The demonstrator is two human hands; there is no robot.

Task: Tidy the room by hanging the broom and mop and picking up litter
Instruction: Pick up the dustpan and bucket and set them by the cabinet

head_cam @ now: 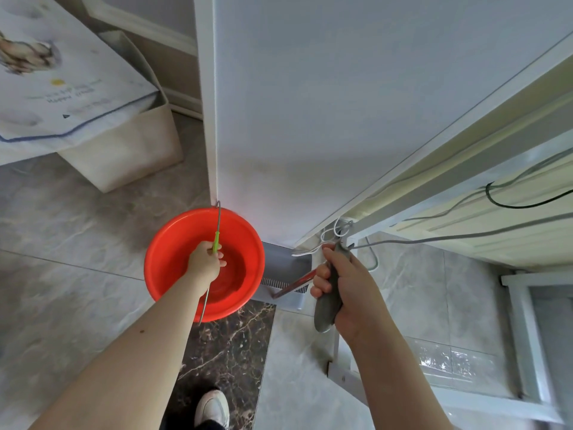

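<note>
Now | left hand [206,259] fingers grip bucket handle [216,242] | right hand [344,288] fingers curled round grey handle [328,301]

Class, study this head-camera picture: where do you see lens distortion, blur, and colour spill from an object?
Head view: wide-angle bending bows the white panel and shelf frame; the printed bag at top left looks soft; the red bucket throws a faint pink tint on the panel's foot.

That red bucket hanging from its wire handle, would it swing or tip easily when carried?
Probably it swings: the red bucket hangs from a thin wire handle that the left hand grips at one spot. It looks like light plastic. Whether it holds water I cannot tell; if so, it could slosh.
</note>
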